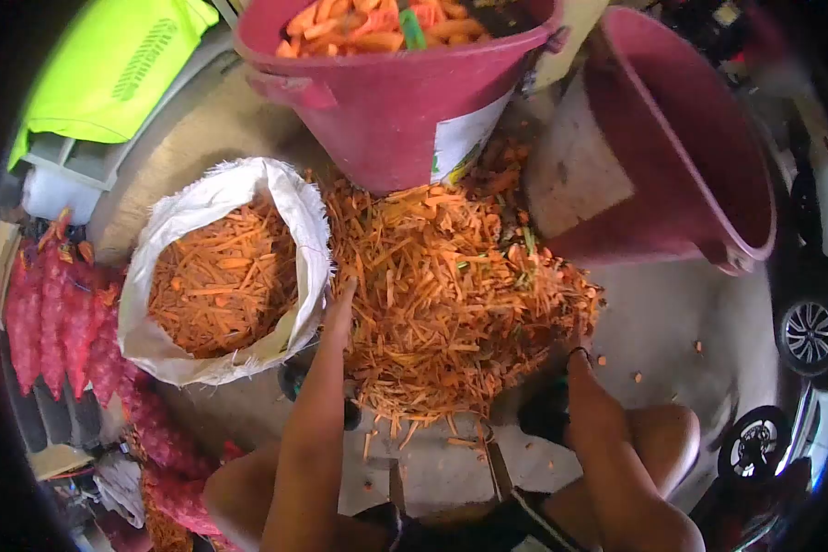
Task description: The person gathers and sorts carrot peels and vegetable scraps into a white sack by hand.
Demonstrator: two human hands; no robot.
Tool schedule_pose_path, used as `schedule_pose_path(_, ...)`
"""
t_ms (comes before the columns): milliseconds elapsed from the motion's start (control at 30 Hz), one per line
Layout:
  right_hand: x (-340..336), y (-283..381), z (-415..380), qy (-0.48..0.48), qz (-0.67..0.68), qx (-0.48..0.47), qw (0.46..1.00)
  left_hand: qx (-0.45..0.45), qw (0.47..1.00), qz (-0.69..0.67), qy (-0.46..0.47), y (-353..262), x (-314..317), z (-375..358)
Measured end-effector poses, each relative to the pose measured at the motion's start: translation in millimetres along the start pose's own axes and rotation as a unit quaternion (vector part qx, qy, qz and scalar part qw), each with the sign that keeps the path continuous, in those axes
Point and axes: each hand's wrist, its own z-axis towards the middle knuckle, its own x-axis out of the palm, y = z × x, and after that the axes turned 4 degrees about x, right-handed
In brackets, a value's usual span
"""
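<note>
A large heap of carrot sticks and scraps [432, 304] lies on the floor between my legs, with a few green bits mixed in. My left hand [342, 308] is at the heap's left edge, edge-on, fingers stretched out, close beside the white woven sack [317, 253]. That sack stands open-mouthed and is filled with carrot sticks [225, 276]. Against the right edge of the heap rests my right hand [580, 339], its fingers extended and partly lost among the pieces. Neither hand visibly holds anything.
Behind the heap stands a dark pink tub [377, 115] of carrot pieces [368, 28]. Another pink tub [653, 156] leans at the right. Red mesh bags [55, 313] lie left, under a yellow-green cloth [110, 69]. Vehicle wheels [808, 333] show at far right.
</note>
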Motion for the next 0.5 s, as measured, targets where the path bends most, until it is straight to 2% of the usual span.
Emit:
schedule_pose_path(100,62.7,18.0,-32.1,-0.022,0.002,-0.006,1.000,0.015,1.000,0.006,-0.017,-19.4,46.9,24.5)
schedule_pose_path(133,81.7,10.6,-33.3,-0.031,-0.006,-0.023,0.999,0.030,0.998,0.030,-0.051,-10.6,63.7,36.9)
schedule_pose_path(200,108.5,-55.0,30.6,-0.063,-0.170,-0.159,0.971,0.039,0.986,0.109,-0.121,-7.6,94.0,41.5)
schedule_pose_path(233,118.0,-35.6,2.4,-0.080,-0.133,-0.139,0.978,0.038,0.974,0.164,-0.154,-6.0,102.8,45.1)
schedule_pose_path(267,127.7,-13.6,-28.8,-0.099,-0.095,-0.121,0.983,0.087,0.969,0.170,-0.154,4.0,109.4,56.2)
schedule_pose_path(300,134.3,-15.8,-27.7,-0.082,-0.066,-0.130,0.986,0.136,0.963,0.176,-0.154,18.7,116.8,72.0)
schedule_pose_path(333,140.2,-26.0,-23.1,-0.066,-0.038,-0.138,0.988,0.144,0.956,0.208,-0.147,13.8,118.2,64.2)
schedule_pose_path(367,143.5,-33.4,-16.5,-0.050,-0.010,-0.147,0.988,0.140,0.961,0.179,-0.155,12.5,124.8,50.5)
schedule_pose_path(400,153.3,-28.9,-26.0,0.014,0.164,-0.115,0.980,0.136,0.965,0.150,-0.163,-2.1,129.2,24.8)
schedule_pose_path(433,155.2,-31.0,-32.3,0.037,0.123,-0.127,0.983,0.216,0.904,0.315,-0.194,16.2,135.7,21.9)
schedule_pose_path(467,157.3,-31.0,-38.5,0.060,0.083,-0.139,0.985,0.289,0.807,0.468,-0.217,33.1,139.9,19.3)
schedule_pose_path(500,163.5,-31.5,-44.4,0.085,0.046,-0.152,0.984,0.277,0.871,0.356,-0.198,33.5,149.5,17.3)
